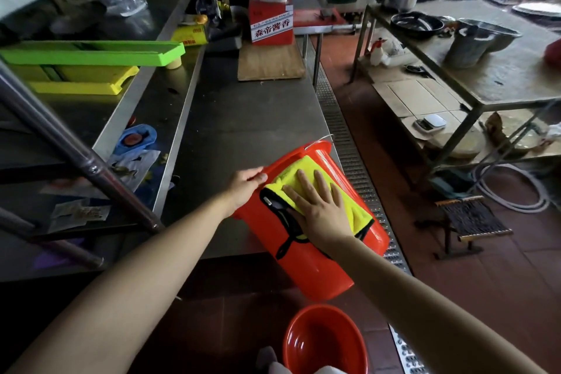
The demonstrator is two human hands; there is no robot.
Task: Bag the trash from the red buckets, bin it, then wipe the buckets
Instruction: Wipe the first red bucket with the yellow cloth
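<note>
**Two hands on a tipped red bucket**

Two red plastic buckets show before us. The nearer one, a tall red plastic bucket with a black drawing on its side (306, 240), lies tipped over the near edge of the grey steel worktop (243, 118), close to its near right corner. Its long axis runs slantwise: the open mouth points away and to the left, over the worktop, while the base hangs out past the edge toward us and to the right. Our left hand (243, 188) grips the rim of the mouth, thumb on top and fingers curled round the lip, forearm stretched out straight from the lower left. Our right hand (318, 206) lies flat, palm down, its fingers (303, 184) straight and slightly spread, pressing a folded yellow cloth with black trim (349, 206) against the upturned side of the bucket; the right forearm comes in from the lower right. The other, a round red plastic bucket standing upright (324, 340), sits on the dark tiled floor (485, 267) just below the tipped one, mouth up.
</note>
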